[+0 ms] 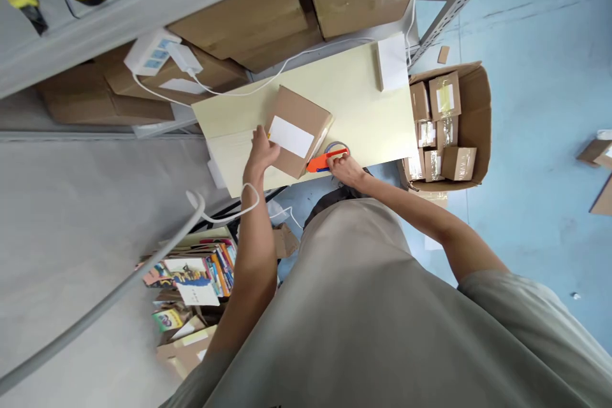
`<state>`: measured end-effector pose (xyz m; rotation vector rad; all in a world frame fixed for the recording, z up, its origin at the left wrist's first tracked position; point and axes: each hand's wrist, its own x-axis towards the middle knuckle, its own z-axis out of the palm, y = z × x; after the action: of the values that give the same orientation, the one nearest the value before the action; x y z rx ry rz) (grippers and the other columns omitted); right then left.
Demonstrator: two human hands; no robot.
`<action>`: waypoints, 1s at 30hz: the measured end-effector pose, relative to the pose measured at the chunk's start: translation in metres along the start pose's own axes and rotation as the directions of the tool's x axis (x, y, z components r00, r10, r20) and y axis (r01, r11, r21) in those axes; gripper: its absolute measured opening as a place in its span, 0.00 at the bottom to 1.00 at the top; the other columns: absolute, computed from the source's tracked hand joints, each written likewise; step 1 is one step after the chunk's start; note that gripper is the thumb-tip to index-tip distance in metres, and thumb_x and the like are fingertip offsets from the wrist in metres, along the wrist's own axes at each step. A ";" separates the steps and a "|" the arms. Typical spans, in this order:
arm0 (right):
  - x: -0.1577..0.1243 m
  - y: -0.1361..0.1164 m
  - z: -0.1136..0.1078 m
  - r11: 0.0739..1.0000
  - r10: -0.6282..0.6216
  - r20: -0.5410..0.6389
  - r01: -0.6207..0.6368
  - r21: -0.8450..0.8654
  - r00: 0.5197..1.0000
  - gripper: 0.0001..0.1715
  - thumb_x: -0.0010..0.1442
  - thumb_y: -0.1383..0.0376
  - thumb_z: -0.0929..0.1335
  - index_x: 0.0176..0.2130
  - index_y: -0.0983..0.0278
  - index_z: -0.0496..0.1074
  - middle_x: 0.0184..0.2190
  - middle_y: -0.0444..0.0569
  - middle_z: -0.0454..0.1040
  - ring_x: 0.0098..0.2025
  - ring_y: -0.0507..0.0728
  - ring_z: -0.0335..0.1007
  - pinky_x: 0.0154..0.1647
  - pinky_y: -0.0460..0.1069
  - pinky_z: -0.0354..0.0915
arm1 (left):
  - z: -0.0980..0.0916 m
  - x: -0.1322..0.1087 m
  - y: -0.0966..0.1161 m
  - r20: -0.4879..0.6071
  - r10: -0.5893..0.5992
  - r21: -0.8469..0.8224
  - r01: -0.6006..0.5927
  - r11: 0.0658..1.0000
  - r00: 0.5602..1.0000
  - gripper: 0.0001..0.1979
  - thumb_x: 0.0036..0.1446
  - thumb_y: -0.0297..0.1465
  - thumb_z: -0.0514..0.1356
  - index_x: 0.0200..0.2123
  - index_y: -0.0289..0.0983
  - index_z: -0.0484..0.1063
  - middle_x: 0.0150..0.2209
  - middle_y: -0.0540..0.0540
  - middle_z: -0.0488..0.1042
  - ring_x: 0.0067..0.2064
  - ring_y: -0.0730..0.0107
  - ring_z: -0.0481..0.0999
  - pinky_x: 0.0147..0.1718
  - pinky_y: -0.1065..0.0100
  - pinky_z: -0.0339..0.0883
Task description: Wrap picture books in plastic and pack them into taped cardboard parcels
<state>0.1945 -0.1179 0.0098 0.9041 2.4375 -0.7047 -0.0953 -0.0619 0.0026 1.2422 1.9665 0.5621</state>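
A brown cardboard box [305, 116] with a blank white label [291, 136] lies at an angle on a pale yellow table [368, 115]. My left hand [262, 152] grips the box's left edge, thumb and fingers against it. Wrapped around the handle of an orange tape dispenser [321, 161], my right hand [347, 171] holds it at the box's near right corner. A grey ring, which looks like its tape roll [337, 144], shows just behind the dispenser. Shiny tape runs along the box's right side.
At the right, a large open carton [479, 115] holds several small taped boxes. A white box [392, 62] sits at the table's far right corner. A power strip [152, 54] and white cable [287, 65] lie behind. Books [217, 271] fill the lower left; a grey pole [119, 290] crosses there.
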 end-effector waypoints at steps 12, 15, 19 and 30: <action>0.011 -0.029 0.007 0.994 0.036 -0.058 -0.030 0.101 0.998 0.29 0.76 0.80 0.51 0.63 0.81 0.70 0.51 0.74 0.85 0.52 0.66 0.86 0.54 0.59 0.73 | 0.136 -0.008 0.111 0.017 0.037 0.201 -0.040 0.979 0.999 0.64 0.56 0.46 0.78 0.86 0.35 0.51 0.88 0.28 0.38 0.87 0.24 0.20 0.81 0.22 0.28; -0.010 -0.015 0.020 0.990 0.030 -0.017 -0.028 0.136 0.999 0.30 0.78 0.77 0.50 0.67 0.79 0.68 0.54 0.73 0.85 0.54 0.66 0.86 0.59 0.59 0.72 | 0.136 -0.009 0.114 -0.016 0.034 0.218 -0.029 0.975 0.999 0.65 0.55 0.42 0.77 0.86 0.37 0.47 0.88 0.28 0.37 0.86 0.22 0.20 0.79 0.19 0.25; -0.070 0.034 0.041 0.970 0.161 0.077 -0.172 0.171 0.984 0.27 0.79 0.75 0.55 0.69 0.78 0.67 0.55 0.73 0.85 0.55 0.67 0.86 0.60 0.59 0.71 | 0.140 -0.007 0.113 -0.100 0.040 0.280 -0.010 0.960 0.994 0.65 0.55 0.41 0.76 0.87 0.35 0.46 0.88 0.27 0.39 0.87 0.22 0.22 0.79 0.19 0.23; -0.064 0.106 0.008 0.910 0.407 -0.052 -0.400 0.107 0.912 0.32 0.85 0.62 0.57 0.72 0.86 0.63 0.53 0.78 0.84 0.54 0.72 0.84 0.59 0.60 0.65 | 0.127 -0.023 0.107 0.115 0.182 0.240 -0.205 0.949 0.977 0.65 0.52 0.36 0.77 0.86 0.33 0.48 0.88 0.27 0.39 0.86 0.25 0.17 0.80 0.24 0.18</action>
<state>0.3135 -0.0833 0.0072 1.4412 2.1832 -0.6438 0.0707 -0.0383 0.0032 1.6025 1.8924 0.3502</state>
